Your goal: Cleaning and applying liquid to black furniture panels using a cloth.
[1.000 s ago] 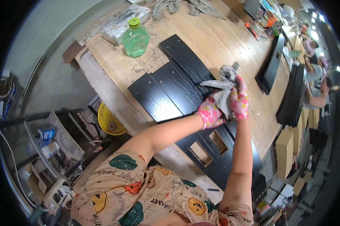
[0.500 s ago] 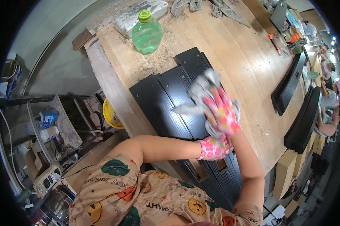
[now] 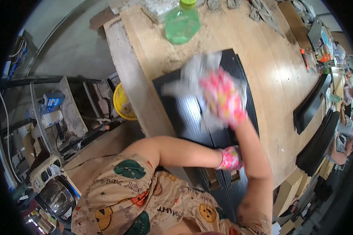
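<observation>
As right hand [image 3: 223, 98] sweeps farther up black panels [image 3: 180, 117], rag [image 3: 198, 72] now partly covers their far ends; right fingers over rag, blurred, grip unclear. Left hand [image 3: 229, 158] low over panels, fingers hidden, can't tell.

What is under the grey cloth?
Black panels extend out from under the grey cloth, which the right hand partly covers. The surface directly beneath the cloth is hidden.

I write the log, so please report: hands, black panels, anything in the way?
Right hand on grey rag, over black panels. Left hand at panels' near half, grip unclear. Green bottle apart, beyond panels.
</observation>
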Action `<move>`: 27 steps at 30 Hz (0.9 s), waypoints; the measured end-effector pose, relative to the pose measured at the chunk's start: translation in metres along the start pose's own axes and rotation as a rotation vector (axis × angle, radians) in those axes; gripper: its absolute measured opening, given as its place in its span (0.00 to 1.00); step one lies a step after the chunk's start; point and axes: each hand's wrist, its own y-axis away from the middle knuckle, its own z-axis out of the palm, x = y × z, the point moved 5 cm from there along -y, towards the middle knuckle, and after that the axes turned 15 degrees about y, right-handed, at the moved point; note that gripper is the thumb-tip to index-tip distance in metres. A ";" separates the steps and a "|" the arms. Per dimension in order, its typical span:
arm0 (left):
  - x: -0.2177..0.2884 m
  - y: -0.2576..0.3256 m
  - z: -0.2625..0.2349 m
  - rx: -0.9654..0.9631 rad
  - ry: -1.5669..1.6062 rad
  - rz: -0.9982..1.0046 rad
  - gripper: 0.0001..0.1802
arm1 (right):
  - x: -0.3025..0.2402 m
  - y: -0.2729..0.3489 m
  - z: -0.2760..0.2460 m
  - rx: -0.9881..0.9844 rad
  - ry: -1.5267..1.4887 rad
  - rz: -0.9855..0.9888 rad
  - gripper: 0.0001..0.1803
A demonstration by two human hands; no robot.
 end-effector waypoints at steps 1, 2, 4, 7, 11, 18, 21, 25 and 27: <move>-0.002 -0.003 -0.008 0.036 0.105 -0.006 0.24 | 0.018 -0.021 -0.002 0.108 -0.004 0.154 0.25; -0.009 0.002 -0.011 0.109 0.135 -0.027 0.24 | 0.017 -0.029 0.005 0.103 -0.002 0.182 0.26; -0.014 0.021 -0.011 0.292 0.229 -0.052 0.26 | -0.016 -0.024 0.011 0.057 -0.067 0.193 0.28; -0.030 0.023 -0.025 0.277 0.064 -0.047 0.26 | -0.054 0.030 0.002 -0.096 -0.160 0.132 0.31; 0.005 0.009 -0.025 -0.075 -0.390 0.046 0.26 | -0.004 -0.014 0.000 0.085 -0.044 0.323 0.26; -0.061 0.016 0.011 0.391 0.390 0.094 0.23 | -0.040 0.028 -0.005 0.166 -0.069 0.219 0.25; 0.004 0.005 -0.082 -0.260 -0.191 -0.156 0.20 | 0.036 0.124 -0.014 0.046 -0.109 0.758 0.18; -0.007 0.056 -0.214 0.008 -0.115 -0.254 0.07 | 0.039 0.112 -0.030 0.093 -0.050 0.939 0.19; -0.078 0.104 -0.272 0.502 -0.060 -0.249 0.07 | 0.018 0.098 -0.010 0.076 0.033 0.920 0.23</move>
